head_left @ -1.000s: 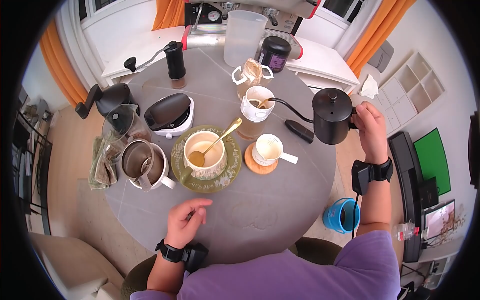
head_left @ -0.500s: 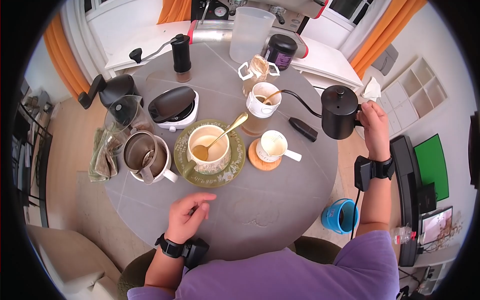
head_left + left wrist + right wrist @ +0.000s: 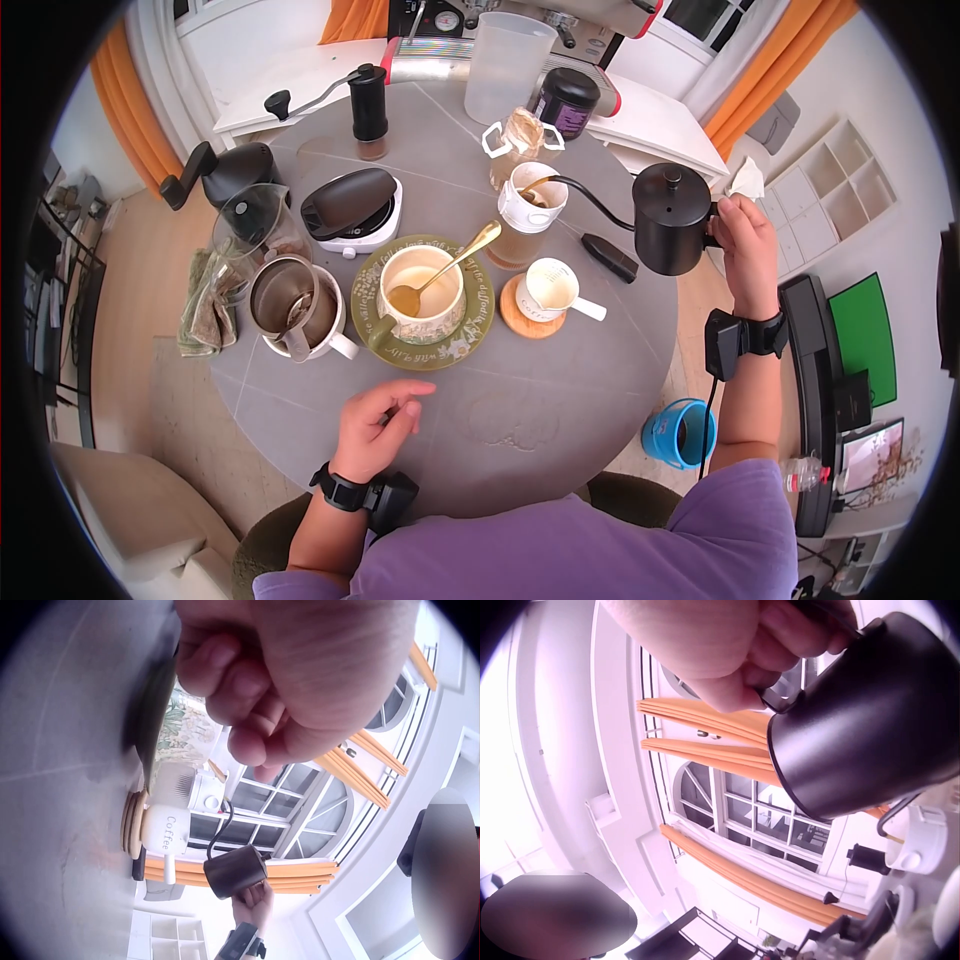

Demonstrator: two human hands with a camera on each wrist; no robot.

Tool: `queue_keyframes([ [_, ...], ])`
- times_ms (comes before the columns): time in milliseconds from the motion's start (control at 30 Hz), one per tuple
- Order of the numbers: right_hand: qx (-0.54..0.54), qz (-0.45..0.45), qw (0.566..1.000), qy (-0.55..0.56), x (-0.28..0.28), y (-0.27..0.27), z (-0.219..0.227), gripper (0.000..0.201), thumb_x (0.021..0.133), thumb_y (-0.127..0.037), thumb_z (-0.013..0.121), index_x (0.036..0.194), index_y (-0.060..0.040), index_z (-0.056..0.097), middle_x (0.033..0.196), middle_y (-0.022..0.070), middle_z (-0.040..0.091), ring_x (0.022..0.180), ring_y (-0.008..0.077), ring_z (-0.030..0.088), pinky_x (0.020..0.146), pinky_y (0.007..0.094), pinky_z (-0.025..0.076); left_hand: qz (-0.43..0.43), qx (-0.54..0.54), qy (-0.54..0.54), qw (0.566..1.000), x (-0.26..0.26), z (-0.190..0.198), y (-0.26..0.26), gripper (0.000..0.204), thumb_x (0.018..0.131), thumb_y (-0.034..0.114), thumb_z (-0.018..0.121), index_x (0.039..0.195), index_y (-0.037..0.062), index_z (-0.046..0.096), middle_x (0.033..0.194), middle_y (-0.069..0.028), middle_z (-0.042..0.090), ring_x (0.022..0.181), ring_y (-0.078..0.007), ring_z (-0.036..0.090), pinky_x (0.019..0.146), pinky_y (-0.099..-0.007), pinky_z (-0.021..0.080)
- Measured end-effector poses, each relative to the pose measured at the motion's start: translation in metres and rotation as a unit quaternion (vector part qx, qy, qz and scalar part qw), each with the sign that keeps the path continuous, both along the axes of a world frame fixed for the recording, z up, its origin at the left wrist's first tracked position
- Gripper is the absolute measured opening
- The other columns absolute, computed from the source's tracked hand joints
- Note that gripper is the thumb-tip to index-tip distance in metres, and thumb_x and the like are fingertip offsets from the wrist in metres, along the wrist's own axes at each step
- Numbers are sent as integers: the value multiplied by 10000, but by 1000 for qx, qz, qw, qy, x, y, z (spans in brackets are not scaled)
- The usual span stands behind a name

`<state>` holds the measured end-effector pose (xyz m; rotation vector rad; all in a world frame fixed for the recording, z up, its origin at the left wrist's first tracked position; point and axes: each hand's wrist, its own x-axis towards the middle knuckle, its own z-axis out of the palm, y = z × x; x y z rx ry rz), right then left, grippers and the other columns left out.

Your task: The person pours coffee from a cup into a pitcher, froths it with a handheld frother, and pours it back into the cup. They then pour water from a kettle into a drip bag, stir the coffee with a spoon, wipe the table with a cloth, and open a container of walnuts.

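While my right hand (image 3: 745,240) grips the black kettle (image 3: 668,235) by its handle, out over the right side of the grey table (image 3: 560,410), its thin curved spout (image 3: 598,205) reaches to the white dripper (image 3: 530,210) atop a clear glass (image 3: 515,252). My hands are well apart; my left hand (image 3: 372,435), loosely curled and holding nothing, is near the table's front edge.

The likeliest trouble, I judge, is a spill: a small turn of my raised wrist could swing that long spout off the opening and wet the rim or table. I cannot tell whether water is flowing, but pouring too fast could overfill the dripper. If the spout knocks its rim, dripper and glass could tip towards the gold spoon (image 3: 460,258) leaning in the patterned cup (image 3: 436,328) nearby.
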<state>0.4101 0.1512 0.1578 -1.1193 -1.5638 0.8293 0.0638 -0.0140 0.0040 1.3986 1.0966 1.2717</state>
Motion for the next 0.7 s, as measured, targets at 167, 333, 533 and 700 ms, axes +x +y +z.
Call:
queue_keyframes([
  [167,7,-21,1000,-2,5,1,0,213,860,-178,509,685,-57,501,578,-65,370,541,45,304,577,215,323,-4,10,7,1000,0,1,1,220,822,-10,506,1013,53,594,582,8,494,520,-70,479,490,-210,377],
  [333,4,-33,999,-12,8,-7,1,189,855,-169,516,711,-46,532,579,-62,385,542,41,318,539,201,298,-10,11,13,1000,0,-1,1,219,825,-4,506,1016,55,595,578,6,491,517,-74,482,489,-213,378],
  [533,0,1,1000,-1,4,-5,-2,210,862,-179,510,693,-53,512,578,-65,370,542,46,302,568,218,313,-9,9,21,1000,1,1,1,216,823,-2,509,1012,56,597,573,8,486,516,-76,485,488,-215,380],
  [700,-2,-4,1000,4,1,1,-3,222,864,-181,506,677,-61,495,566,-67,350,531,48,285,578,226,321,-18,-5,26,999,-1,3,0,213,831,-24,487,1015,21,582,658,23,504,566,-48,471,517,-180,359],
])
